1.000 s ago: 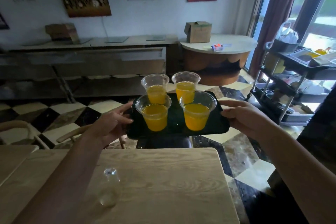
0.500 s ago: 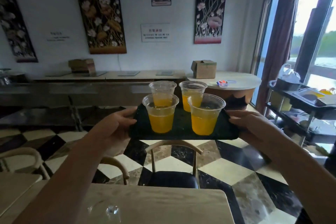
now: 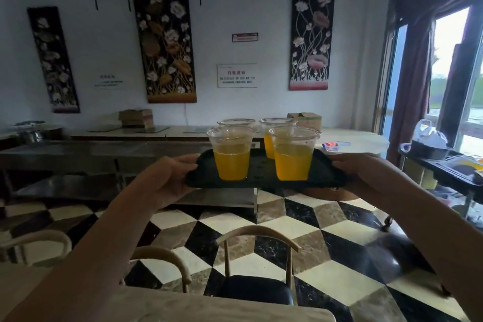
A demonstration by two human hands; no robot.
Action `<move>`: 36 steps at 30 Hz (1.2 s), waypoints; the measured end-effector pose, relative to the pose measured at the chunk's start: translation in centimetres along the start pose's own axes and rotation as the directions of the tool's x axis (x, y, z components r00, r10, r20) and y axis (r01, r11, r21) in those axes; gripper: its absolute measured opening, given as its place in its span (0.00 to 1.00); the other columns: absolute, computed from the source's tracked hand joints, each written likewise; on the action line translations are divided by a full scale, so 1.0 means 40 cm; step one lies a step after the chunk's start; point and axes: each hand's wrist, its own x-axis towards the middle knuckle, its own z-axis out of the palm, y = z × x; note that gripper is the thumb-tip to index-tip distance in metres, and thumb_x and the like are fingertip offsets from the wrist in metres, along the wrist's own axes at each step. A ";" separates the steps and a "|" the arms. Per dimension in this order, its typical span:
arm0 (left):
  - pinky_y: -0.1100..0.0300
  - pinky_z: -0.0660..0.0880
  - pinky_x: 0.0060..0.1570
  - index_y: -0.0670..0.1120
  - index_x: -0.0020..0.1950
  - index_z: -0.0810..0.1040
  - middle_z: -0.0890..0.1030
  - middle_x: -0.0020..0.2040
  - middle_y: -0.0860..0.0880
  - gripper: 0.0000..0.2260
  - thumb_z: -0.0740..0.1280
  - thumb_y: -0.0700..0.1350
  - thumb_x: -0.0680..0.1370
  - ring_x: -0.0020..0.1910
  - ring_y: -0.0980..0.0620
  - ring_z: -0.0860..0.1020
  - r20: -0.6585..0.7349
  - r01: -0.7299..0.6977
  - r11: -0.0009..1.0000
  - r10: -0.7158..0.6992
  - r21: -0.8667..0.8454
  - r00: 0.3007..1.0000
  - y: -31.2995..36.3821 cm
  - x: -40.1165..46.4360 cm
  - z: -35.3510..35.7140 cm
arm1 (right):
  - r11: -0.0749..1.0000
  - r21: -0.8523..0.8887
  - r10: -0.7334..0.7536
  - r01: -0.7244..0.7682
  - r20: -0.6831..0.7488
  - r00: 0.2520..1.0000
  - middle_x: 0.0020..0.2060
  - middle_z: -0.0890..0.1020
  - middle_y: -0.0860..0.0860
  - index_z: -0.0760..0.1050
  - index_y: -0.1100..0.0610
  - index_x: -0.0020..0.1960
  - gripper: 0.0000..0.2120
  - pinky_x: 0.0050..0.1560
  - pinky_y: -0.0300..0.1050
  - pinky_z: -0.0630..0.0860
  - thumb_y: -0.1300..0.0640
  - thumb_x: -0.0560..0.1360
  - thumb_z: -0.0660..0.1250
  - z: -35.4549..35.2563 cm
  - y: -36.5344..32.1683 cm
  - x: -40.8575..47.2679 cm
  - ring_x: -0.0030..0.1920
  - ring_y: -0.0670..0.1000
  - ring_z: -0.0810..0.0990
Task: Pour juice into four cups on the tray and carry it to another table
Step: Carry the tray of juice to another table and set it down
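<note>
A black tray [image 3: 324, 178] hangs in the air in front of me, held level at chest height. My left hand [image 3: 167, 178] grips its left edge and my right hand [image 3: 366, 172] grips its right edge. On it stand several clear plastic cups part-filled with orange juice: a front left cup [image 3: 231, 157], a front right cup [image 3: 294, 157], and two rear cups [image 3: 269, 136] mostly hidden behind them. All cups are upright.
The wooden table edge [image 3: 235, 308] lies just below me, with a black-seated chair [image 3: 257, 269] and another chair [image 3: 167, 264] tucked against it. Beyond the checkered floor stand a steel counter [image 3: 91, 151], a round pale table [image 3: 360, 138] and a loaded cart [image 3: 449, 165] by the window.
The tray with the cups has risen away from the wooden table and my view has lifted toward the far wall. Both hands keep their hold on the tray's edges.
</note>
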 end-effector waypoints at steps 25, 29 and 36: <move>0.60 0.81 0.30 0.38 0.67 0.76 0.80 0.58 0.37 0.25 0.64 0.34 0.70 0.40 0.45 0.86 -0.162 -0.088 0.991 0.071 -0.103 0.984 0.103 -0.331 -0.072 | 1.000 -0.012 -0.009 0.011 0.148 0.989 0.59 0.82 0.67 0.76 0.62 0.54 0.06 0.68 0.63 0.73 0.68 0.79 0.64 0.163 -0.035 -0.183 0.61 0.63 0.81; 0.60 0.82 0.33 0.39 0.66 0.78 0.81 0.60 0.37 0.24 0.64 0.34 0.69 0.50 0.43 0.83 -0.224 -0.100 0.990 0.075 -0.101 0.972 0.115 -0.434 -0.101 | 1.000 -0.010 -0.021 0.023 0.195 0.981 0.62 0.80 0.68 0.77 0.62 0.54 0.05 0.69 0.64 0.71 0.67 0.79 0.63 0.203 -0.022 -0.249 0.64 0.65 0.79; 0.56 0.84 0.35 0.40 0.54 0.86 0.86 0.52 0.38 0.14 0.61 0.34 0.78 0.44 0.43 0.86 -0.295 -0.120 0.982 0.071 -0.149 0.953 0.113 -0.651 -0.157 | 0.999 -0.045 0.004 0.010 0.303 0.953 0.63 0.79 0.68 0.76 0.66 0.61 0.11 0.49 0.52 0.82 0.67 0.81 0.61 0.275 0.007 -0.384 0.56 0.61 0.81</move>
